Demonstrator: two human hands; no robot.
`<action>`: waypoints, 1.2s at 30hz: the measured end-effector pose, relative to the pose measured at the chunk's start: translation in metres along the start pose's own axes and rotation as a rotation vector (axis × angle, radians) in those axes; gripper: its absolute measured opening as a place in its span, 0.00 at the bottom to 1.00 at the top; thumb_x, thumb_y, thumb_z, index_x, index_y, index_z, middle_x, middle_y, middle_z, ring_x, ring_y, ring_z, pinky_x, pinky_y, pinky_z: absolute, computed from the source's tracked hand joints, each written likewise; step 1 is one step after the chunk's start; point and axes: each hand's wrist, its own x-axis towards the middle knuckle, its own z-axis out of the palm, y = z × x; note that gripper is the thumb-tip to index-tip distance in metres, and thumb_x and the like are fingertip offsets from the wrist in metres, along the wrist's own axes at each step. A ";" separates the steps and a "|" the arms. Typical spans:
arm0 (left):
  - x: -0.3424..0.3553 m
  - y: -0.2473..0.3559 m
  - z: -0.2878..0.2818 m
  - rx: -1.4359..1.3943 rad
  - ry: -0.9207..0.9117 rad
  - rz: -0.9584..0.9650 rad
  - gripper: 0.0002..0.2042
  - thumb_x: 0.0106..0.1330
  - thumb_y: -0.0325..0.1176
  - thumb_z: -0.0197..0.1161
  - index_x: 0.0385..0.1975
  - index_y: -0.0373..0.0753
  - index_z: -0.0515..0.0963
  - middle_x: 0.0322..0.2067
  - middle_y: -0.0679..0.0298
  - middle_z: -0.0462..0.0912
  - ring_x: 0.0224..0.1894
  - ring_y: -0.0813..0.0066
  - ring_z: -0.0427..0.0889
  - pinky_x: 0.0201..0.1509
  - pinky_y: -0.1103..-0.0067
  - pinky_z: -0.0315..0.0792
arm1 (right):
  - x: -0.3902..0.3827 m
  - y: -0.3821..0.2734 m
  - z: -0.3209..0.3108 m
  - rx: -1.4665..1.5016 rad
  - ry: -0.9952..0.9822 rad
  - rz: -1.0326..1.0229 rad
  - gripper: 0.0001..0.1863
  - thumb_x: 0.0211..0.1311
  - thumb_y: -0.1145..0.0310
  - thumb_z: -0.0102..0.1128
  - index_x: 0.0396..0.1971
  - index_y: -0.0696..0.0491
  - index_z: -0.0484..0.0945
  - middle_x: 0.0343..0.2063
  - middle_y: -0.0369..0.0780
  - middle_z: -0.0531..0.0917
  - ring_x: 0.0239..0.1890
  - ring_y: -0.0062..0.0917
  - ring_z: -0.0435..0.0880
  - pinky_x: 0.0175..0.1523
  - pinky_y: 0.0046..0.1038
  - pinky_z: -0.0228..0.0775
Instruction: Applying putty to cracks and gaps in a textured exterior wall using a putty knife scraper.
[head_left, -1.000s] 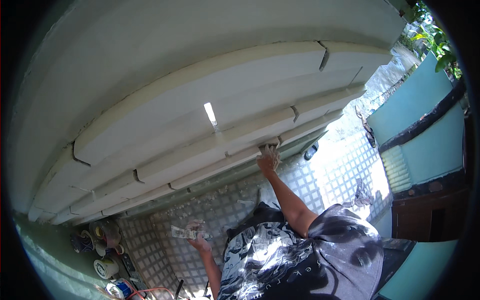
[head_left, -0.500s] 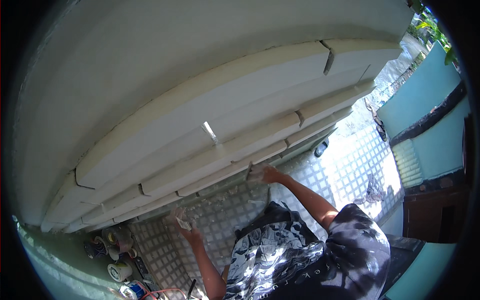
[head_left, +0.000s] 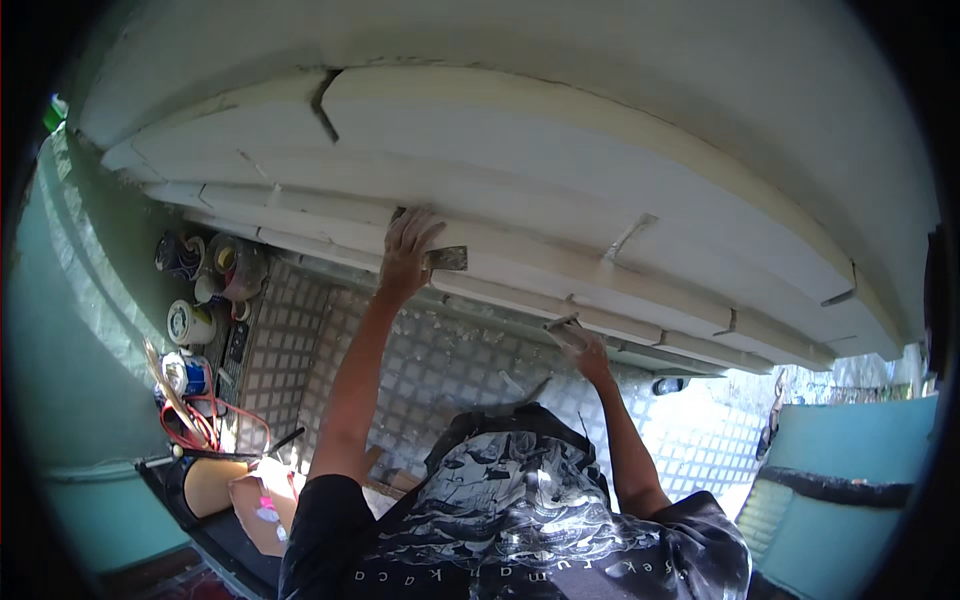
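A pale wall of long white blocks (head_left: 520,180), with open joints and stepped ledges, curves across the view ahead of me. My left hand (head_left: 408,245) reaches up to one of its ledges, fingers against the face. Held at the thumb side of that hand is a small flat rectangular piece (head_left: 447,258), mottled grey, like a scraper blade. Lower and to the right, my right hand (head_left: 580,340) is closed round a thin flat tool (head_left: 562,321) beside the lowest ledge. Its handle is hidden by my fingers. Both hands look dusted white.
Pale crumbs lie on the checkered tile floor (head_left: 390,365) below the wall. Buckets (head_left: 238,265) and a red hose (head_left: 205,430) crowd the left side. A black tray-like container (head_left: 185,510) holds cardboard near my left. One dark sandal (head_left: 668,385) lies at right.
The view has swung round along the wall. My left hand has risen from above the floor onto the wall, still with the flat piece. My right hand stays low by the wall with its tool.
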 end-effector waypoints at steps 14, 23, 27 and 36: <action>-0.007 -0.016 -0.004 -0.117 0.040 0.052 0.31 0.49 0.22 0.57 0.57 0.55 0.67 0.63 0.69 0.58 0.65 0.65 0.58 0.69 0.67 0.55 | 0.116 -0.185 0.208 -0.285 -0.547 -0.039 0.33 0.49 0.51 0.59 0.56 0.49 0.69 0.60 0.45 0.67 0.61 0.40 0.65 0.63 0.40 0.57; -0.013 -0.024 -0.002 -0.151 0.050 0.080 0.30 0.52 0.25 0.58 0.58 0.57 0.65 0.64 0.71 0.56 0.65 0.66 0.58 0.70 0.67 0.54 | 0.093 -0.134 0.175 -0.600 -0.379 -0.007 0.30 0.50 0.53 0.54 0.55 0.46 0.72 0.60 0.41 0.68 0.64 0.41 0.60 0.65 0.40 0.52; -0.011 -0.024 0.002 -0.133 0.088 0.093 0.31 0.53 0.25 0.58 0.59 0.58 0.63 0.64 0.70 0.56 0.65 0.66 0.58 0.69 0.67 0.56 | 0.038 -0.053 0.099 -0.646 -0.165 0.179 0.27 0.44 0.57 0.56 0.49 0.47 0.77 0.54 0.42 0.74 0.60 0.41 0.67 0.65 0.37 0.55; -0.005 -0.024 0.002 -0.170 0.081 0.147 0.31 0.51 0.23 0.58 0.58 0.54 0.64 0.62 0.65 0.59 0.63 0.61 0.60 0.67 0.64 0.58 | -0.241 0.082 -0.043 -0.646 -0.402 1.218 0.35 0.44 0.45 0.59 0.43 0.62 0.77 0.45 0.50 0.79 0.51 0.40 0.77 0.54 0.35 0.69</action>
